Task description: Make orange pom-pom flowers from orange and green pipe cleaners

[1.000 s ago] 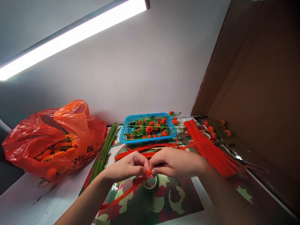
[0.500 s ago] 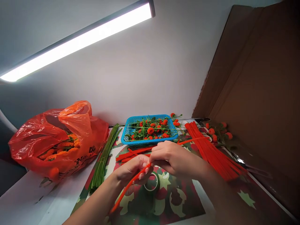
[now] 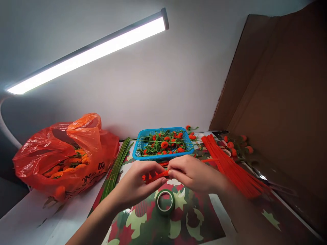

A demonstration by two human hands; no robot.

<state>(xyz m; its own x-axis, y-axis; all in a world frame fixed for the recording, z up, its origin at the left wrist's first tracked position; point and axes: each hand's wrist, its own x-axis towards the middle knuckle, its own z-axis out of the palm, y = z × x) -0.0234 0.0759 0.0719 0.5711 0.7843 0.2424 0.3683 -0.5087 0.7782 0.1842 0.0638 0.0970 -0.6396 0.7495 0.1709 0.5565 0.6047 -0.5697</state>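
Note:
Both my hands are together over the middle of the table, just in front of the blue basket. An orange-red pipe cleaner (image 3: 161, 175) runs between them. My right hand (image 3: 192, 173) pinches it between thumb and fingers. My left hand (image 3: 139, 182) is curled around its other part, thumb below and fingers above. Below the hands stands a roll of green tape (image 3: 165, 202). Behind them, partly hidden, more red pipe cleaners (image 3: 163, 163) lie on the table.
A blue basket (image 3: 139, 157) holds orange flowers with green stems. To the left are a bundle of green stems (image 3: 112, 178) and a red plastic bag (image 3: 33, 153) of orange pieces. On the right lie a red pipe cleaner bundle (image 3: 230, 166) and a cardboard panel (image 3: 276, 85). A lit lamp (image 3: 89, 54) hangs above.
My left hand has turned and risen, and the pipe cleaner that trailed down along my left forearm now lies nearly level between the hands. The tape roll is more exposed. The view has shifted slightly.

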